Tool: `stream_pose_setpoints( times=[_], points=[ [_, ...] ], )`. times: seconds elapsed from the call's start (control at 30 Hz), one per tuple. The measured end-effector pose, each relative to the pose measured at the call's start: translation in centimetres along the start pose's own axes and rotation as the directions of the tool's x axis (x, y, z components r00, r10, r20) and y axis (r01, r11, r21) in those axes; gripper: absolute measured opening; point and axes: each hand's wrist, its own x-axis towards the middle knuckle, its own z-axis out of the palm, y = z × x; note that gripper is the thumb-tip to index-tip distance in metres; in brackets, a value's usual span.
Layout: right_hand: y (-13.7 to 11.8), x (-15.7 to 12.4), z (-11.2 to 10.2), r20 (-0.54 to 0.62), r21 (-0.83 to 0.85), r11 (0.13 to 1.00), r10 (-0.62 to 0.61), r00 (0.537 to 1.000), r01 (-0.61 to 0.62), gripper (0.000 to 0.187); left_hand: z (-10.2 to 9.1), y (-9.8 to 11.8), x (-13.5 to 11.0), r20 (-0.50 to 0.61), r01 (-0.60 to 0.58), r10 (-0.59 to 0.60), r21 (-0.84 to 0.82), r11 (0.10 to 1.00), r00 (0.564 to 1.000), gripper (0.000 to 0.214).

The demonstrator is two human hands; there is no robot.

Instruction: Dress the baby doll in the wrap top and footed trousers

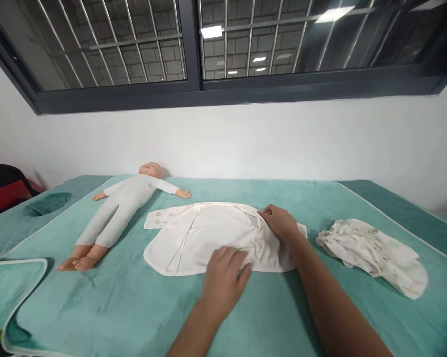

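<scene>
A cream baby garment [193, 238] lies spread flat on the teal towel [107, 302] in the middle of the bed. My left hand [225, 275] rests flat on the garment's near edge with its fingers stretched out. My right hand [281, 223] sits at the garment's right side, fingers curled and pinching the cloth there. A baby doll [121, 206] in a pale grey suit lies on its back to the left of the garment, arms out, head toward the wall.
A crumpled printed cloth [375, 253] lies at the right of the bed. The towel's near left corner [15, 282] is folded over. A dark round opening [46, 203] shows at the far left, beside a red and black object [3, 191]. A white wall stands behind.
</scene>
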Motion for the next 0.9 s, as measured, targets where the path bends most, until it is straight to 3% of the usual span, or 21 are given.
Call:
stream_pose_setpoints(
  times=[0.13, 0.2, 0.3, 0.47, 0.67, 0.9],
  points=[
    [0.2, 0.1, 0.2, 0.085, 0.241, 0.97, -0.042, 0.995, 0.02, 0.025, 2.8, 3.7, 2.0, 0.18, 0.025, -0.042, 0.096, 0.995, 0.983, 0.041],
    [0.5, 0.2, 0.3, 0.122, 0.306, 0.952, -0.059, 0.991, 0.019, 0.025, 3.7, 4.5, 2.6, 0.204, 0.046, -0.074, 0.138, 0.989, 0.976, 0.035],
    [0.6, 0.7, 0.4, 0.181, 0.434, 0.901, -0.08, 0.98, -0.006, 0.036, 4.3, 4.6, 3.0, 0.221, 0.015, -0.052, 0.166, 0.986, 0.974, 0.011],
    [-0.2, 2.0, 0.9, 0.263, 0.594, 0.804, -0.156, 0.952, -0.033, 0.042, 4.7, 4.0, 2.3, 0.166, -0.045, 0.02, 0.147, 0.988, 0.986, 0.01],
    [-0.6, 4.0, 2.6, 0.127, 0.621, 0.782, -0.169, 0.977, 0.055, 0.033, 4.6, 4.2, 1.5, 0.051, -0.086, 0.083, 0.064, 0.994, 0.995, 0.019],
    [-0.8, 4.5, 3.8, -0.014, 0.416, 0.889, -0.203, 0.979, 0.191, 0.019, 4.0, 4.1, 1.4, 0.145, -0.159, 0.164, -0.048, 0.986, 0.976, 0.02]
  ],
)
